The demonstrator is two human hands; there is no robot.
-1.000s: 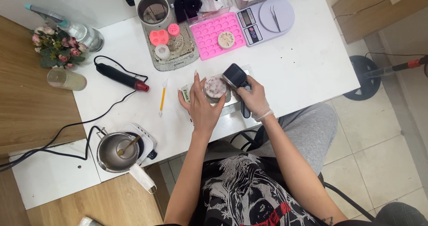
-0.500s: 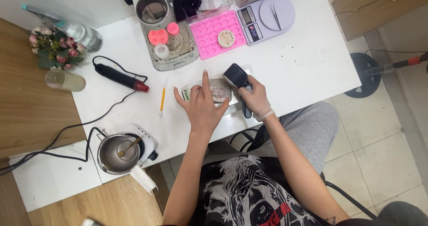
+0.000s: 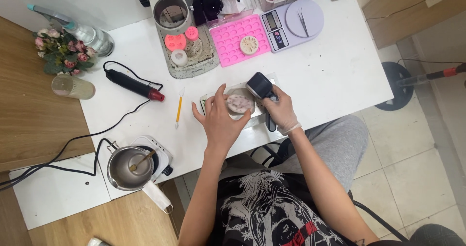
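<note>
My left hand (image 3: 219, 121) rests on the white table (image 3: 335, 76), its fingers around a small round pinkish-white disc (image 3: 240, 102) that lies on a clear sheet. My right hand (image 3: 279, 111), in a thin pale glove, grips a black hand-held tool (image 3: 261, 87) whose head sits just right of the disc. The two hands almost touch at the disc.
A pink silicone mould (image 3: 238, 38) and a lilac kitchen scale (image 3: 295, 21) lie behind. A black heat gun (image 3: 134, 85) with its cord, a yellow stick (image 3: 178, 111), a metal pot on a small hotplate (image 3: 129, 167), a flower bunch (image 3: 62, 51) and a worn tray (image 3: 191, 51) stand left.
My left hand has turned slightly on the disc, fingers spreading around it. My right hand and the black tool stay in nearly the same place.
</note>
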